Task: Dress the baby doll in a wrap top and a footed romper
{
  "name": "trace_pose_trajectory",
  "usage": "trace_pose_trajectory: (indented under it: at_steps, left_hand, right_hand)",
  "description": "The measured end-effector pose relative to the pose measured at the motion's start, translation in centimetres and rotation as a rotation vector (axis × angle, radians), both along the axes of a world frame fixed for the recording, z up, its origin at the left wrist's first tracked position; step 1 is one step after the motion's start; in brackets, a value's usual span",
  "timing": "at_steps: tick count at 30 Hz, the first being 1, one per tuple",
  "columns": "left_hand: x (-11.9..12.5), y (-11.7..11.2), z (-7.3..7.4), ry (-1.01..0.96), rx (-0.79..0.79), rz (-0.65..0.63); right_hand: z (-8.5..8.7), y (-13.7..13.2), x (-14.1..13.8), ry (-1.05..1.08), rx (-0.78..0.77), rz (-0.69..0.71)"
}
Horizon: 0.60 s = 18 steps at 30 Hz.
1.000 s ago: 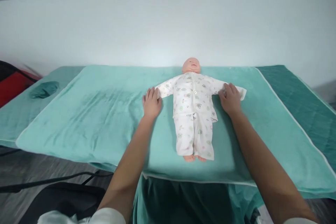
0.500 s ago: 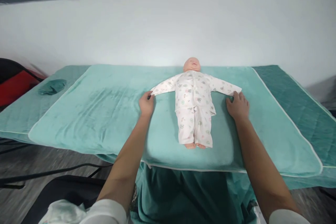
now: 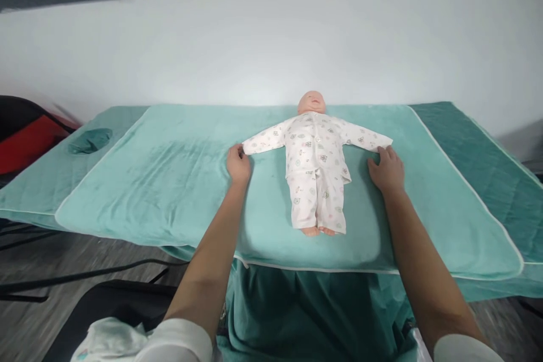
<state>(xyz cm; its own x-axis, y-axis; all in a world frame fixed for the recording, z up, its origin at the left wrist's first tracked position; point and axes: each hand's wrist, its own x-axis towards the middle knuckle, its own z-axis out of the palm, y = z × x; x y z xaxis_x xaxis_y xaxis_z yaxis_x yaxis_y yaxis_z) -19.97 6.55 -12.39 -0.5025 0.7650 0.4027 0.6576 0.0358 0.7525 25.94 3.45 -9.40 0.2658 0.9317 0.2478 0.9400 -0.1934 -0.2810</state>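
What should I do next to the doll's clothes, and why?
Maybe move your right hand from the sleeve and gently smooth the shirt hem: both sleeves look spread out, but that hem sticks out past the trousers.

No words, labels, brands or numbers are showing readably. Between the left hand (image 3: 238, 164) and the right hand (image 3: 387, 169), the top (image 3: 314, 141) and trousers (image 3: 304, 201) are carrying small printed motifs (image 3: 323, 158), which are appearing too small for making out any letters.
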Motion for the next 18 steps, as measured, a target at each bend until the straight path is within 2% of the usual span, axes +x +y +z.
trace_pose_trajectory:
  at_steps: [5,11,13,16,18]
  left_hand:
    - [0.0,-0.4,0.5,0.052,-0.019,-0.058]
    - [0.2,-0.7,1.2,0.053,-0.025,-0.052]
    - [0.2,-0.7,1.2,0.051,-0.041,-0.032]
    - [0.2,-0.5,1.0,0.057,-0.065,-0.009]
    - [0.2,-0.4,0.8,0.063,-0.073,-0.003]
  right_hand:
    - [-0.3,-2.6,-0.7,0.029,0.068,0.092]
    - [-0.6,-8.0,-2.2,0.084,0.110,0.246]
    - [-0.5,-10.2,-3.0,0.183,0.145,0.295]
    - [0.3,-13.8,-4.7,0.466,0.179,0.392]
    - [1.3,-16.0,-6.2,0.577,0.192,0.516]
